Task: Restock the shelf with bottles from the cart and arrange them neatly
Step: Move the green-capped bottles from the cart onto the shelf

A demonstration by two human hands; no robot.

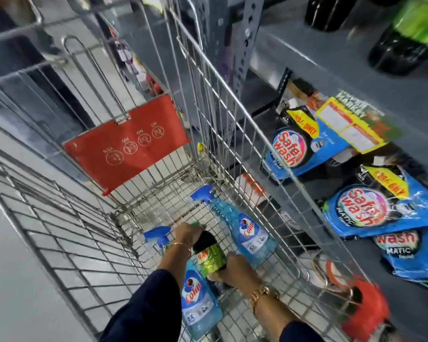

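Down in the cart [59,218], both hands grasp the dark bottle [208,255]: left hand [187,234] top, right hand [235,269] base.

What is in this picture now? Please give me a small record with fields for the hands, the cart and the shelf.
left hand: grip on the neck end of the dark bottle
right hand: grip on the base end of the same bottle
dark bottle: green label, lying inside the cart
other cart contents: two blue Colin spray bottles, one to the right, one under the left forearm
shelf: dark bottles with green labels above; blue Safewash pouches below
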